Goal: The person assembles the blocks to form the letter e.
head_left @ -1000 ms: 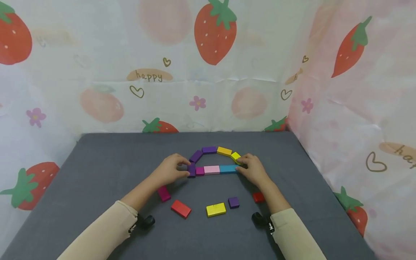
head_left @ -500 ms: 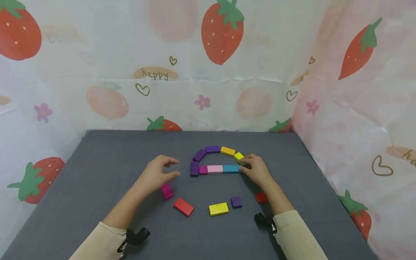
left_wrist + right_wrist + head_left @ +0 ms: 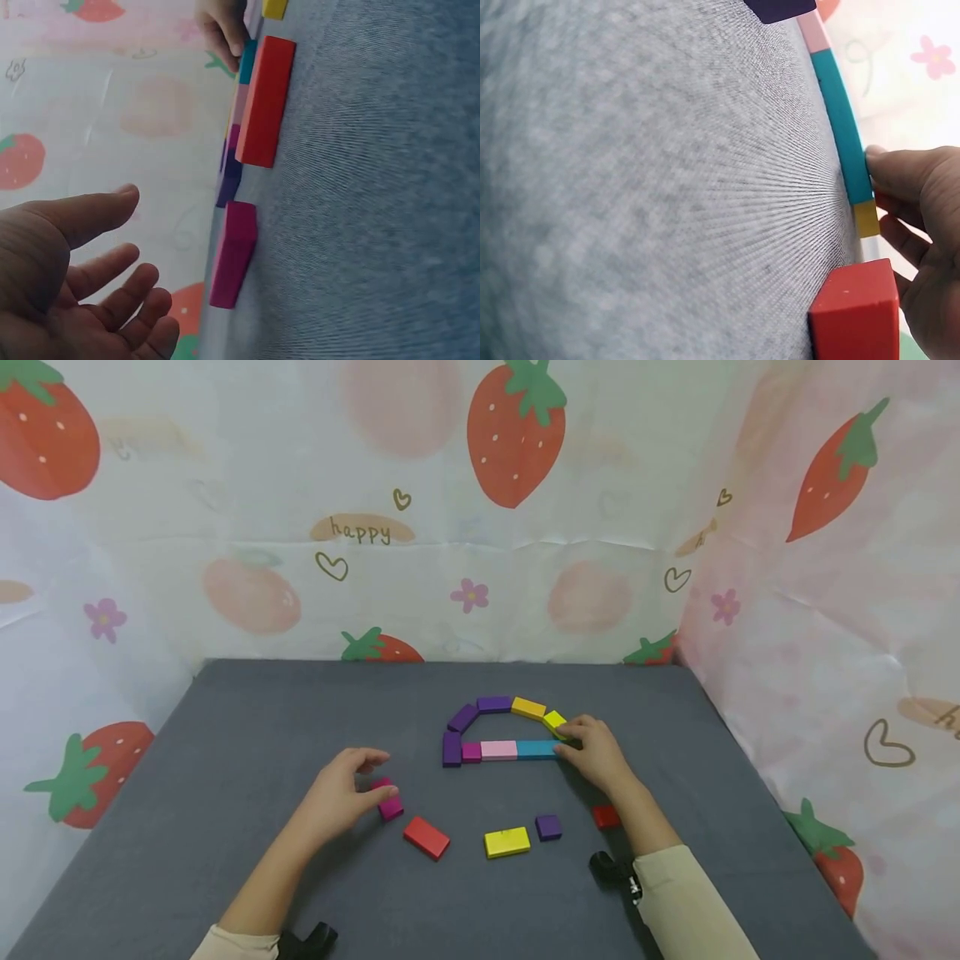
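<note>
My left hand (image 3: 341,793) is at the left with thumb and fingers apart, close over a magenta block (image 3: 390,808). In the left wrist view its fingers are relaxed, and the magenta block (image 3: 235,255) lies just beyond them. My right hand (image 3: 600,756) holds the right end of a block outline, its thumb at the blue block (image 3: 536,750) and its fingers curled by a yellow block (image 3: 866,219). The outline has a straight row with a pink block (image 3: 498,751) and an arch of purple blocks (image 3: 493,704) and yellow-orange blocks (image 3: 528,707). My right fingers hide its right corner.
Loose on the grey tabletop (image 3: 285,710) nearer me lie a red block (image 3: 427,838), a yellow block (image 3: 507,842) and a small purple block (image 3: 548,827). Another red block (image 3: 606,817) sits beside my right forearm. Strawberry-print cloth (image 3: 420,460) stands behind and at the sides.
My left hand has let go of the purple block at the outline's left end and moved left and nearer me, to the magenta block. The right hand stays at the outline's right end.
</note>
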`<state>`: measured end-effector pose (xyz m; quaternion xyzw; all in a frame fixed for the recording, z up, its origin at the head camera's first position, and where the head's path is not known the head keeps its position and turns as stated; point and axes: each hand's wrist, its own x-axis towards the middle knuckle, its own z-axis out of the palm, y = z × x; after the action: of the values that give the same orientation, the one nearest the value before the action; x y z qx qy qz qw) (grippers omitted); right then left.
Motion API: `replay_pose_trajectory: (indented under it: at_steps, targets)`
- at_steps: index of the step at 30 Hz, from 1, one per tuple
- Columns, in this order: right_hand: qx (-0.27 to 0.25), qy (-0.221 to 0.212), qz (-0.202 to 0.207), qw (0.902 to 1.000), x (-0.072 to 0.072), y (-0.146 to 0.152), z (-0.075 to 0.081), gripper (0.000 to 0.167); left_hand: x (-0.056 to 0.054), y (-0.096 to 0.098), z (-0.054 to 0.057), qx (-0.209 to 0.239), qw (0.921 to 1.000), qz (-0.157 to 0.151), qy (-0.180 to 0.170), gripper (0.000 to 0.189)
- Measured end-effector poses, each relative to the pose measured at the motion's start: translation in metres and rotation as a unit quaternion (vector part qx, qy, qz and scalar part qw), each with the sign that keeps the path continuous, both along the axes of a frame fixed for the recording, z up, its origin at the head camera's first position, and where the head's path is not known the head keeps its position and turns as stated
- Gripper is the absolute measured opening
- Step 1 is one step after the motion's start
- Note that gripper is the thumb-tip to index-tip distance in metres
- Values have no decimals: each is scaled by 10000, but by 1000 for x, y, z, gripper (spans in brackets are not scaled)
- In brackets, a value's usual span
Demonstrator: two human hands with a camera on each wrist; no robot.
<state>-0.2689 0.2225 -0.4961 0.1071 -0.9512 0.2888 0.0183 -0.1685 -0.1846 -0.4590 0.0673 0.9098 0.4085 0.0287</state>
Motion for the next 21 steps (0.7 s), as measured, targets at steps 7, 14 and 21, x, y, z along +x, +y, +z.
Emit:
replay_pose_trajectory:
  at_steps: [7,14,21]
  targets:
    - [-24,-15,-29,10000,1,-1,2,38,0,-6,-12,-49,10000,50,-53,62]
    - [-2,1,-44,10000,0,-1,1,38,0,-10,-22,-82,9996,71,-242,68]
    - [24,41,-25,10000,0,0,-1,38,-3,-10,-33,-135,9991,189,-352,72]
